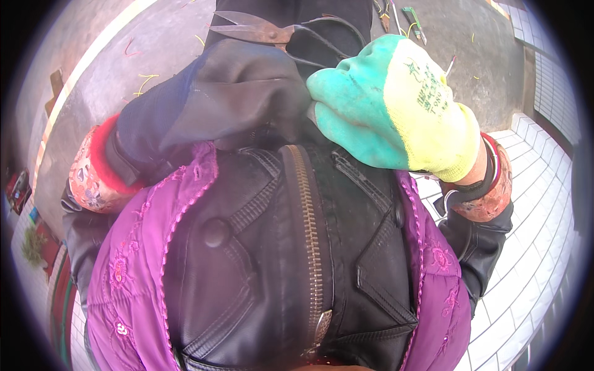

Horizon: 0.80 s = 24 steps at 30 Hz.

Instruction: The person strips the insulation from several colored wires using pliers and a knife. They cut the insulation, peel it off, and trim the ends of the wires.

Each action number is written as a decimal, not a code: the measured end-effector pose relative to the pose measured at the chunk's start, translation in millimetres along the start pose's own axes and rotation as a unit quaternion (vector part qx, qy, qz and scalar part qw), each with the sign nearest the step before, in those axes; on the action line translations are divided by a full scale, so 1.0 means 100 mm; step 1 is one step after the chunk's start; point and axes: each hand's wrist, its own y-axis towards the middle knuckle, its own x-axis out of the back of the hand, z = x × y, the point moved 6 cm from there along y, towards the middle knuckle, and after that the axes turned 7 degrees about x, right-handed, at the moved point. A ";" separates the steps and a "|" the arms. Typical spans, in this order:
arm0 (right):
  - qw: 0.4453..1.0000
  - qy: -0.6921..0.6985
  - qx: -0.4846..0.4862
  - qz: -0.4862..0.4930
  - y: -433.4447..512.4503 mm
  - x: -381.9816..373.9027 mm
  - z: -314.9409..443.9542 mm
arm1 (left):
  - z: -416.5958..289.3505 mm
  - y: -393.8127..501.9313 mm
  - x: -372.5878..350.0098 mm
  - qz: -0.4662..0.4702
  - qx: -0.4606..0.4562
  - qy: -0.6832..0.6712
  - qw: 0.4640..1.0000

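Note:
My left hand (241,92), in a dark glove, is curled in front of my chest. Its fingertips meet my right hand (371,102), which wears a green-coated yellow glove bearing writing and has its fingers bent in. Whatever may be between the fingers of either hand is hidden. Just beyond them, a pair of metal shears (274,35) with dark loop handles lies across my dark trousers (306,11), blades pointing left and partly spread. The right glove sits close to the handle loops.
On the concrete floor (181,28) ahead to the right are pliers (384,18) and a green utility knife (414,24). Yellow wire scraps (147,82) and red wire scraps (130,48) are scattered at left. White tiles (524,185) border my right side; a plant (35,246) stands far left.

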 end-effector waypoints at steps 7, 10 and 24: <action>0.999 0.012 0.005 0.049 -0.08 0.07 0.12 | -0.09 -0.07 -0.06 0.039 -0.022 0.040 0.998; 0.999 0.021 0.008 0.046 -0.10 0.13 0.15 | -0.12 -0.07 -0.08 0.033 -0.014 0.001 0.999; 0.998 0.015 0.032 0.049 -0.12 0.13 0.21 | -0.09 -0.09 -0.09 0.044 -0.071 -0.003 0.997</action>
